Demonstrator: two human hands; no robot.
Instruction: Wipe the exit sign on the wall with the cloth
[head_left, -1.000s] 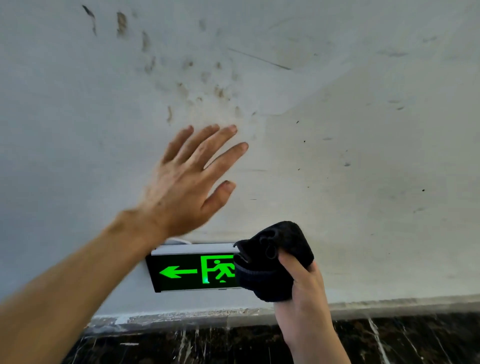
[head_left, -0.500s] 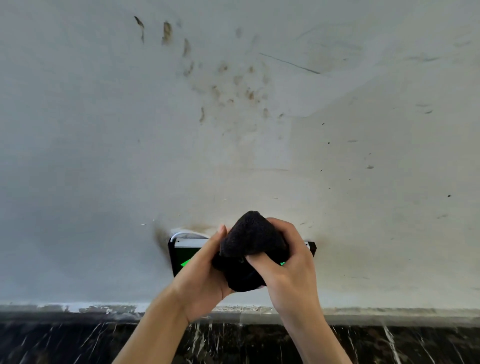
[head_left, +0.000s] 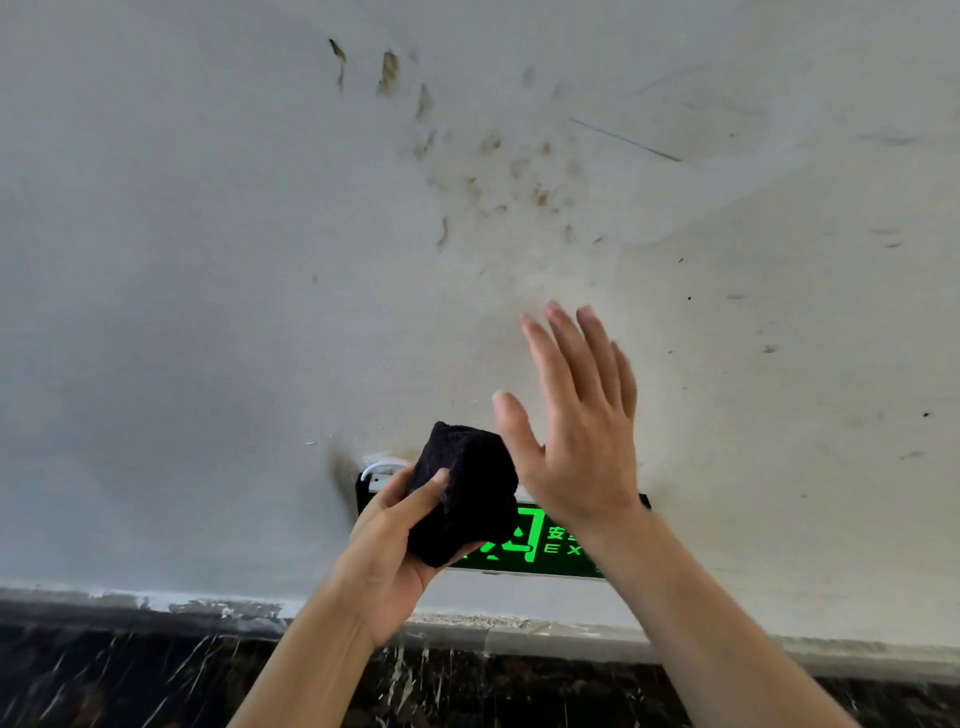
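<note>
Passing from the right hand (head_left: 576, 441), now lifted open and empty at centre frame, the black cloth (head_left: 465, 493) sits bunched in the left hand (head_left: 395, 545) over the exit sign (head_left: 550, 545) at lower centre, so wiping can resume left-handed.

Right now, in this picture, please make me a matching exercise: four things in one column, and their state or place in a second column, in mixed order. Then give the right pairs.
Things:
1. left hand
2. right hand
3. cloth
4. exit sign

States:
A. lit green, partly covered
B. open, fingers spread, holds nothing
C. black, bunched up in front of the sign
D. closed around the cloth

Pairs: 1-D, 2-B, 3-C, 4-A
</note>
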